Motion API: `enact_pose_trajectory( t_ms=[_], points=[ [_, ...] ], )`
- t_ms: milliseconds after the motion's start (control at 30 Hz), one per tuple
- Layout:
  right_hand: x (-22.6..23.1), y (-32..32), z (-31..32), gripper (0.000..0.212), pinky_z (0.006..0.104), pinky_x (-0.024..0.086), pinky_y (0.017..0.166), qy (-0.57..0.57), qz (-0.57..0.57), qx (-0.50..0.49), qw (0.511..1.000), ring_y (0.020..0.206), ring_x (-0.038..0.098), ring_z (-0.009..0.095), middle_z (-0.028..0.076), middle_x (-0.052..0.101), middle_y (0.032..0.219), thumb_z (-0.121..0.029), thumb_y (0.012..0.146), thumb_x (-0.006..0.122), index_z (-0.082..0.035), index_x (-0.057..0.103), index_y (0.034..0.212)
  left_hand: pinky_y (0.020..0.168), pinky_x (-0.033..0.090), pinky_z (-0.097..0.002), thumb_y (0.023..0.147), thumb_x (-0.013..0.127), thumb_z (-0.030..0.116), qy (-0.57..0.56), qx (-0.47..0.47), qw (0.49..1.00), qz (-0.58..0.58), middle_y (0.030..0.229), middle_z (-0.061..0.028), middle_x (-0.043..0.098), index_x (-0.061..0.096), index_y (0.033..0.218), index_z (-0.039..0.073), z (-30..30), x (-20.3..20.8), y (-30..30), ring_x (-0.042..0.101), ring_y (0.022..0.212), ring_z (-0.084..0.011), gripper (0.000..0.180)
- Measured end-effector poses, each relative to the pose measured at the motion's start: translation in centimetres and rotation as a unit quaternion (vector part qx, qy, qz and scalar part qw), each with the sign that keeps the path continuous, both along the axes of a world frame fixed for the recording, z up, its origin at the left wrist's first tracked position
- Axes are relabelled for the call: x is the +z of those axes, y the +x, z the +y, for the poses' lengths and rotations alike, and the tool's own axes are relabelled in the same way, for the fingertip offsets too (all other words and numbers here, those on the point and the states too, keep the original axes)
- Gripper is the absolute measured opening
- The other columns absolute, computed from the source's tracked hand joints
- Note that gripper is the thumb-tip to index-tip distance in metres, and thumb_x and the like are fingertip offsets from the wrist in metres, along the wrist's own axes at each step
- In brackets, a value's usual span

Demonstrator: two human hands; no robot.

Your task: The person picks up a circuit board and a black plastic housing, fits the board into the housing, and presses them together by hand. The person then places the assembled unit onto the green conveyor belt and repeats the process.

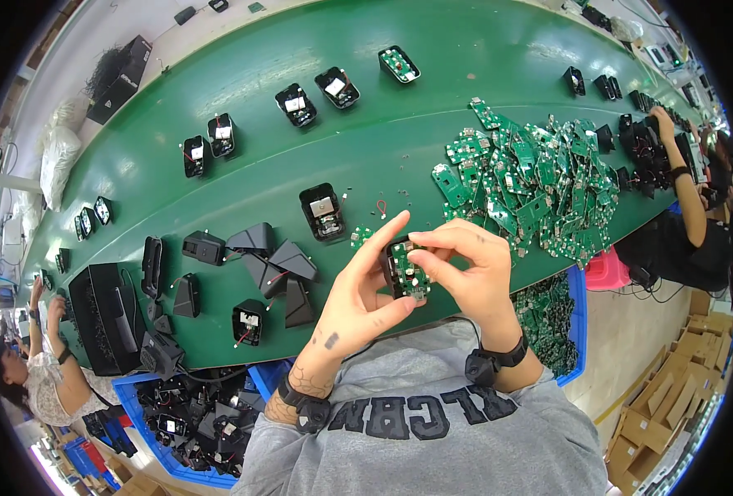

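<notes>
My left hand (356, 289) is closed round the sides of a black plastic housing (386, 263), thumb at its lower edge and fingers along the far side. Over the housing's open face lies a green circuit board (408, 271) with small white and silver parts. With thumb and forefinger my right hand (470, 269) grips the board's upper right edge. Whether the board sits fully inside the housing cannot be made out. Just beyond my hands stands another open black housing (323, 212) with a silvery block inside. A short red wire loop (381, 207) rests nearby.
A large heap of green circuit boards (532, 186) covers the bench (366, 149) at right. Several black housings (271, 263) lie at left, near a black box (102, 318). Blue bins (180, 467) stand below the edge. Other people work at both ends.
</notes>
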State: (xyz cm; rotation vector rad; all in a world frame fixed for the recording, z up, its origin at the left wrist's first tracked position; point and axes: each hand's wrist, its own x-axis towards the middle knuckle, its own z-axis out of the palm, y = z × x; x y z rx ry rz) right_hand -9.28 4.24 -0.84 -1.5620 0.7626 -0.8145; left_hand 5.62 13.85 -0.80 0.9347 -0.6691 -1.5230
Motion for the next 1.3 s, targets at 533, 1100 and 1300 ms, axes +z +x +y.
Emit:
enact_pose_trajectory(
  t_ms=[533, 1100, 1300],
  points=[
    [-0.4, 0.4, 1.0, 0.021, 0.0264, 0.048, 0.071, -0.103, -0.011, -0.05, 0.993, 0.082, 0.06, 0.016, 0.007, 0.064, 0.087, 0.006, 0.073, 0.073, 0.0, 0.071, 0.093, 0.092, 0.052, -0.0353, 0.078, 0.067, -0.008, -0.031, 0.026, 0.999, -0.02, 0.135, -0.0106, 0.044, 0.022, 0.15, 0.01, 0.0, 0.0, -0.5, 0.048, 0.121, -0.0199, 0.086],
    [0.3, -1.4, 0.1, 0.045, 0.0274, 0.051, 0.078, 0.064, 0.02, 0.152, 0.986, 0.09, 0.063, 0.012, 0.011, 0.065, 0.111, -0.005, 0.081, 0.07, 0.005, 0.056, 0.123, 0.085, 0.058, -0.0412, 0.077, 0.066, -0.009, 0.003, 0.043, 0.998, 0.048, 0.129, -0.017, 0.052, 0.034, 0.144, 0.003, 0.5, -0.3, -0.7, 0.058, 0.111, -0.0265, 0.075],
    [0.7, -1.1, 0.0, 0.055, 0.0324, 0.05, 0.083, -0.079, 0.067, 0.03, 0.994, 0.101, 0.062, 0.021, 0.01, 0.064, 0.113, -0.008, 0.069, 0.079, -0.004, 0.062, 0.121, 0.092, 0.054, -0.0378, 0.082, 0.059, -0.009, -0.052, 0.055, 0.996, 0.041, 0.132, -0.0121, 0.048, 0.036, 0.142, 0.001, 0.3, -0.9, -1.2, 0.053, 0.12, -0.024, 0.064]
  ],
)
